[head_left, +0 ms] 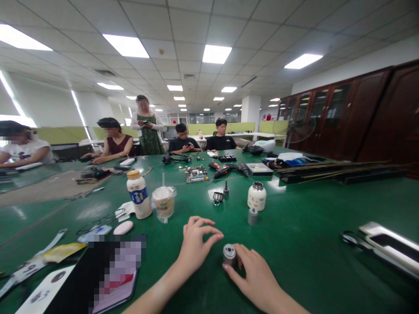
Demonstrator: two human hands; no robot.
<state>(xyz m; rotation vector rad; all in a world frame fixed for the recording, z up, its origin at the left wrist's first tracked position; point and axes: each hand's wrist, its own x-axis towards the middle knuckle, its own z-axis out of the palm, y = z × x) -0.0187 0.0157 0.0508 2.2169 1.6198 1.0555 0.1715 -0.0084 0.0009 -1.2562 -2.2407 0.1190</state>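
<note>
My right hand (257,274) has its thumb and fingers around a short grey metal cylinder (229,257) standing on the green table (304,244). Small dark holes show in the cylinder's flat top. To its upper left, my left hand (199,242) hovers with fingers apart, thumb and forefinger curved toward the cylinder, nothing between them. A second grey cylinder (252,217) with a narrower tip stands farther back, beside a small cream flask (257,197) whose mouth is uncovered. Left of the flask are a metal lid with a ring (218,197) and a dark stepped metal piece (226,188).
A milk-drink bottle (139,196) and a plastic cup with straw (164,203) stand left of my hands. Behind lie a circuit board (197,174) and power drills (225,170). At right are black rails (314,174) and a phone (393,248). Several people sit or stand beyond.
</note>
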